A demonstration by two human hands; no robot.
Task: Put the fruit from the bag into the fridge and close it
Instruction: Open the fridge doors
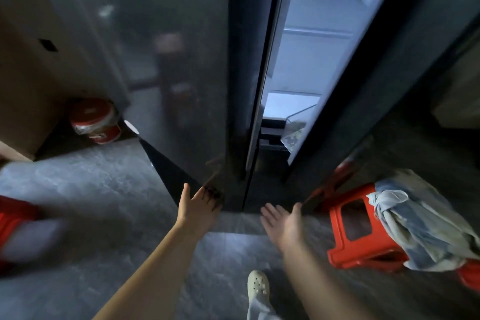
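Directly ahead stands the tall, dark, glossy two-door fridge (pixel 240 34). Its right door (pixel 368 101) is ajar, showing a lit white interior (pixel 311 47). The left hand (pixel 197 205) lies flat, fingers straight, against the lower corner of the left door (pixel 176 60). The right hand (pixel 283 223) is spread and holds nothing, its thumb by the right door's lower edge; contact is unconfirmed. To the right, a pale blue cloth bag (pixel 420 226) sits on an orange plastic stool (pixel 348 244).
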